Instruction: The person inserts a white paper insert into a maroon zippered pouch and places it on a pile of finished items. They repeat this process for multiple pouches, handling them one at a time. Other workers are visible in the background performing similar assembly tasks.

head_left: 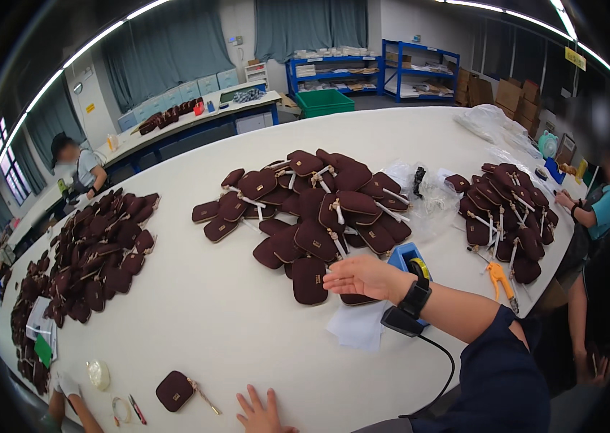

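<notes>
My left hand rests on the white table at the lower edge, fingers spread and holding nothing. To its left lies a single dark maroon zip pouch with a tasselled zip pull. My right hand reaches across at the near side of a heap of maroon pouches. Its fingers are stretched out, with the tips beside the nearest pouch; whether they touch it I cannot tell. A black strap with a cabled device sits on my right wrist. Many of the heaped pouches have white-wrapped pulls.
More pouches lie heaped at the left and right. Near my right arm are a blue tape dispenser, white paper and an orange air gun. A co-worker's gloved hand is at lower left; another person works at right.
</notes>
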Available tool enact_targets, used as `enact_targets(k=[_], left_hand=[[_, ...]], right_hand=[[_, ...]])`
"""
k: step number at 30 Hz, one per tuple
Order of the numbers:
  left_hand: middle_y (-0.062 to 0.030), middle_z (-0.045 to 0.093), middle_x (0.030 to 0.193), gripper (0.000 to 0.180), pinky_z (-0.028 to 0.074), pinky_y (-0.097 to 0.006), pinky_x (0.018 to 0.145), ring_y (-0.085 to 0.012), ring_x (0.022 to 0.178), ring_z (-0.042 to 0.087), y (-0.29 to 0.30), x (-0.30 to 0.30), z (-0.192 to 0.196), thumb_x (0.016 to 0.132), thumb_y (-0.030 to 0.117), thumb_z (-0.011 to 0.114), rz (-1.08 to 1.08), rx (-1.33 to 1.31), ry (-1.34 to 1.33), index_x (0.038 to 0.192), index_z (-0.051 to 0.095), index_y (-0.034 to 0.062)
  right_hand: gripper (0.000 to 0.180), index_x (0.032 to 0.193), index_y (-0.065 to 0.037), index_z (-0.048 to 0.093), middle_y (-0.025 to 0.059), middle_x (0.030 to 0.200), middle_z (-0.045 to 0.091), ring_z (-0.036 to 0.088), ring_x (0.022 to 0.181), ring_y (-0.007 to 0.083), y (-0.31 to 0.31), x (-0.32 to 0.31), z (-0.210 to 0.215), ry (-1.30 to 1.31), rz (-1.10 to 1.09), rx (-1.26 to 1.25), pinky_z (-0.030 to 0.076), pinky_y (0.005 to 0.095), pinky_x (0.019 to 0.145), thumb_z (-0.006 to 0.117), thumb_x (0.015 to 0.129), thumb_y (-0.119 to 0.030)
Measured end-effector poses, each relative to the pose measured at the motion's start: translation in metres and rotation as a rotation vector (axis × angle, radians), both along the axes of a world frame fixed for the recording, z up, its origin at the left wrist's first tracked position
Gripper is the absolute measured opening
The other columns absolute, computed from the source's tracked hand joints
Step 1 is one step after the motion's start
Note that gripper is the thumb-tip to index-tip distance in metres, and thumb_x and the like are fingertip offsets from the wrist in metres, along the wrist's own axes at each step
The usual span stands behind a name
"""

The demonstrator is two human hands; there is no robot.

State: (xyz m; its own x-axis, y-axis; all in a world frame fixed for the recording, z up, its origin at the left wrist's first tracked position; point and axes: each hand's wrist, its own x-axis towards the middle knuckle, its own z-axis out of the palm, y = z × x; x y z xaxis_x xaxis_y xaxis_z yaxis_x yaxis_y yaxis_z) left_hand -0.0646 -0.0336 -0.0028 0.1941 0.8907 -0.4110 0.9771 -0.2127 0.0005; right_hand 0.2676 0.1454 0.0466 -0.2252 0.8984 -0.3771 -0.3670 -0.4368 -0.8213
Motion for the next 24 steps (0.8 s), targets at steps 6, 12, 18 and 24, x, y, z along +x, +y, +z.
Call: enact_targets(k=[6, 12, 18, 24], left_hand=[[-0.0235, 0.008, 0.159, 0.100, 0.031, -0.073, 0.098, -0.0546, 0.142, 0.009, -0.004, -0.023, -0.024, 0.069, 0.039, 0.084, 0.077, -0.089, -0.173, 0.149, 0.031, 0.0140], [-0.0177, 0.054, 0.129, 0.057, 0.048, -0.044, 0.093, -0.0387, 0.115, 0.053, -0.001, -0.078, -0.041, 0.076, 0.022, 0.079, 0.212, 0.471, -0.631, 0.124, 0.055, 0.0027], [-0.0142, 0.060, 0.094, 0.048, 0.050, -0.040, 0.073, -0.0295, 0.092, 0.061, 0.017, -0.123, -0.043, 0.082, 0.019, 0.072, 0.500, 0.667, -0.254, 0.124, 0.051, 0.0046], [-0.0172, 0.062, 0.093, 0.038, 0.053, -0.044, 0.067, -0.0328, 0.081, 0.065, 0.044, -0.128, -0.070, 0.088, 0.011, 0.058, 0.507, 0.465, -0.222, 0.124, 0.048, 0.0049]], right_hand=[[0.026, 0.117, 0.002, 0.058, 0.0146, 0.109, 0.068, 0.067, 0.102, 0.0240, -0.056, -0.008, -0.006, -0.362, 0.322, 0.024, 0.054, 0.0341, 0.085, 0.058, 0.096, -0.014], [0.027, 0.114, 0.007, 0.060, 0.0144, 0.098, 0.070, 0.069, 0.092, 0.0216, -0.109, 0.011, -0.013, -0.614, 0.463, 0.050, 0.055, 0.0304, 0.077, 0.060, 0.093, -0.011], [0.028, 0.111, 0.006, 0.062, 0.0111, 0.094, 0.071, 0.069, 0.089, 0.0178, -0.130, 0.009, -0.036, -0.775, 0.624, 0.094, 0.054, 0.0277, 0.077, 0.065, 0.091, -0.012], [0.030, 0.111, 0.002, 0.065, 0.0099, 0.094, 0.072, 0.069, 0.087, 0.0185, -0.142, -0.003, -0.030, -0.939, 0.807, 0.222, 0.054, 0.0301, 0.079, 0.068, 0.088, -0.016]])
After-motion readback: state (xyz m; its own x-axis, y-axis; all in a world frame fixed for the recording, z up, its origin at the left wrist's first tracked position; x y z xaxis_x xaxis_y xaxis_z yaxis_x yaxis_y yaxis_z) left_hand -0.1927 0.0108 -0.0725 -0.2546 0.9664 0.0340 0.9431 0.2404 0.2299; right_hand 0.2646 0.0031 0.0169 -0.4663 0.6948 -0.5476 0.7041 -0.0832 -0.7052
